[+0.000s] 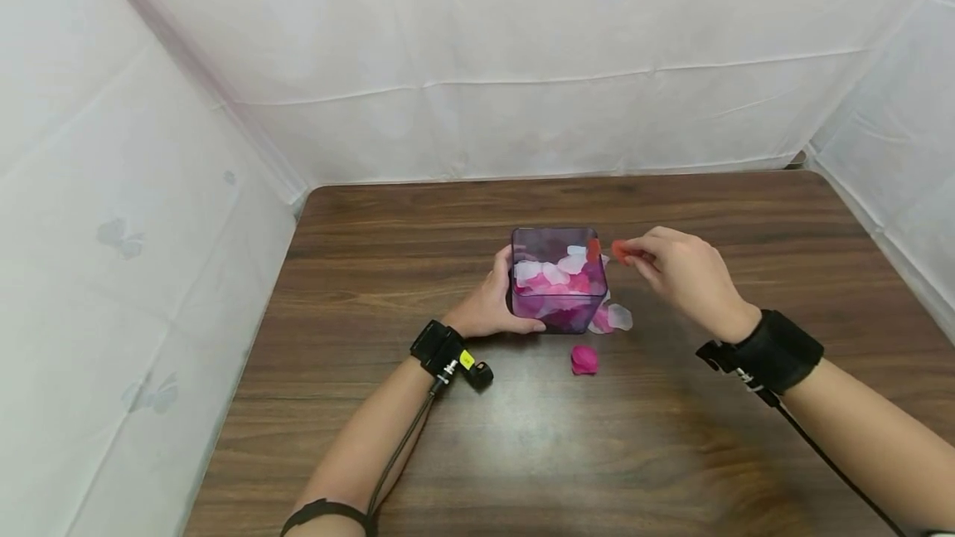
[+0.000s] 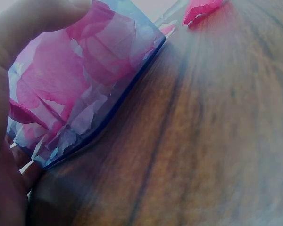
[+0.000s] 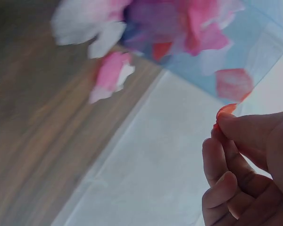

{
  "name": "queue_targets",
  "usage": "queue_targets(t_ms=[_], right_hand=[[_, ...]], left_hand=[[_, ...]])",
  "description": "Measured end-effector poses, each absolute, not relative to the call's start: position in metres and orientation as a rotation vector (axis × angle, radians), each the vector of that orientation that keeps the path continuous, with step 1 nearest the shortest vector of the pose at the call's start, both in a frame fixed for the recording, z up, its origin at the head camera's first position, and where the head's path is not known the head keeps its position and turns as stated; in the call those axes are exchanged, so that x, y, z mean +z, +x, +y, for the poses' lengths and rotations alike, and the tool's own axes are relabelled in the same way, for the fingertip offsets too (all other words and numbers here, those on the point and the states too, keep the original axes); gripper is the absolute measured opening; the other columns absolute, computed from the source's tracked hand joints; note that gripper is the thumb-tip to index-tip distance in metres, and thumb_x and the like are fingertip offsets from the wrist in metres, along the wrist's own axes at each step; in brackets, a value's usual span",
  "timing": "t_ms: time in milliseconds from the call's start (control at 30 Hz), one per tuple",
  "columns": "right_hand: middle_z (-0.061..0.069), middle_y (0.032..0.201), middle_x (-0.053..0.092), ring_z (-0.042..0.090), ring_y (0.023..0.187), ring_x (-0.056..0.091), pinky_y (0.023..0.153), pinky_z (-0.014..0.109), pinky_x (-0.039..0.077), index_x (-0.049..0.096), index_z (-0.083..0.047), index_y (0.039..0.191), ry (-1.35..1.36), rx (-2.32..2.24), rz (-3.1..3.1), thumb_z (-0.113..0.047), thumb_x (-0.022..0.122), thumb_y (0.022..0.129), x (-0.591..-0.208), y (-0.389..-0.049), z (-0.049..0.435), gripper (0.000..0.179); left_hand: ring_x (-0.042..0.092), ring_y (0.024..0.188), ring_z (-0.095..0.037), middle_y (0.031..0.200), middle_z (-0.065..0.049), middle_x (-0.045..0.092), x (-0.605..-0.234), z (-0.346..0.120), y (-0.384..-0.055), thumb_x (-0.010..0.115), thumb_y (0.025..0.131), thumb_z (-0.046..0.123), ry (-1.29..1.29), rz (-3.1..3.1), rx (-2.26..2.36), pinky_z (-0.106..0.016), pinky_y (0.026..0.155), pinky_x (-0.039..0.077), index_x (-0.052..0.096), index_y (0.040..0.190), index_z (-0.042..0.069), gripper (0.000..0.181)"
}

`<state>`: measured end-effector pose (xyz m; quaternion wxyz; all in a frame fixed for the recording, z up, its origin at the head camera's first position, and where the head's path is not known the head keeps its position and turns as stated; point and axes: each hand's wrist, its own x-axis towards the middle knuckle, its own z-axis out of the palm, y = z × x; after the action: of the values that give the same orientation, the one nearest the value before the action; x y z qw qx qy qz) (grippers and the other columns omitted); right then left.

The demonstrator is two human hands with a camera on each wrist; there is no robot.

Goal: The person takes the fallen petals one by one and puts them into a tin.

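A clear purple square box (image 1: 559,313), open at the top, stands on the table with pink and white petals (image 1: 554,273) inside. My left hand (image 1: 483,305) grips its left side, thumb across the front wall. The left wrist view shows the thumb against the wall and pink petals (image 2: 52,75) behind it. Just right of the box's rim, my right hand (image 1: 682,272) pinches a red petal (image 1: 621,253) between thumb and fingers. Another red petal (image 1: 593,250) shows at the box's right wall; whether it lies inside or out, I cannot tell.
Pink and white loose petals (image 1: 613,318) lie on the table against the box's right side. A single magenta petal (image 1: 584,360) lies in front of it. White sheeting (image 1: 522,131) hangs behind the wooden table (image 1: 358,272) and along both sides.
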<state>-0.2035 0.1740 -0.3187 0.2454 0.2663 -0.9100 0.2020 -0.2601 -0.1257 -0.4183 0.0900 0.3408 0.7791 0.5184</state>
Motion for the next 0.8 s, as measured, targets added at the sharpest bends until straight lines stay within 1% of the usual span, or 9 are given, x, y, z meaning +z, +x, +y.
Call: queue_targets(t_ms=[133,367,633,800], right_hand=[[0.006,0.085,0.068,0.017,0.067,0.059,0.059,0.036,0.047,0.078,-0.003,0.101,0.749,0.576,-2.458,-0.001,0.08,0.083,-0.31,-0.208,0.157,0.019],[0.004,0.086,0.066,0.017,0.07,0.059,0.061,0.035,0.049,0.077,-0.005,0.1,0.812,0.558,-2.464,-0.005,0.077,0.088,-0.304,-0.212,0.137,0.012],[0.005,0.09,0.069,0.02,0.076,0.062,0.058,0.036,0.052,0.078,-0.005,0.1,0.797,0.529,-2.513,-0.005,0.078,0.086,-0.306,-0.211,0.136,0.013],[0.006,0.09,0.068,0.02,0.077,0.061,0.062,0.036,0.053,0.077,-0.005,0.1,0.803,0.53,-2.495,-0.004,0.079,0.085,-0.306,-0.209,0.138,0.015]], left_hand=[[0.039,0.135,-0.015,0.148,-0.004,0.034,-0.419,-0.124,-0.261,0.095,0.068,0.02,1.005,2.312,1.543,-0.037,0.115,0.032,0.008,0.153,0.02,0.122],[0.038,0.134,-0.015,0.148,-0.005,0.034,-0.419,-0.119,-0.261,0.095,0.066,0.019,1.02,2.329,1.537,-0.036,0.115,0.032,0.008,0.153,0.02,0.123],[0.037,0.134,-0.015,0.148,-0.005,0.033,-0.417,-0.114,-0.26,0.095,0.067,0.02,1.031,2.327,1.521,-0.036,0.114,0.032,0.008,0.153,0.019,0.122],[0.037,0.135,-0.016,0.148,-0.005,0.033,-0.415,-0.116,-0.259,0.094,0.068,0.019,1.007,2.317,1.524,-0.038,0.114,0.032,0.007,0.153,0.019,0.121]])
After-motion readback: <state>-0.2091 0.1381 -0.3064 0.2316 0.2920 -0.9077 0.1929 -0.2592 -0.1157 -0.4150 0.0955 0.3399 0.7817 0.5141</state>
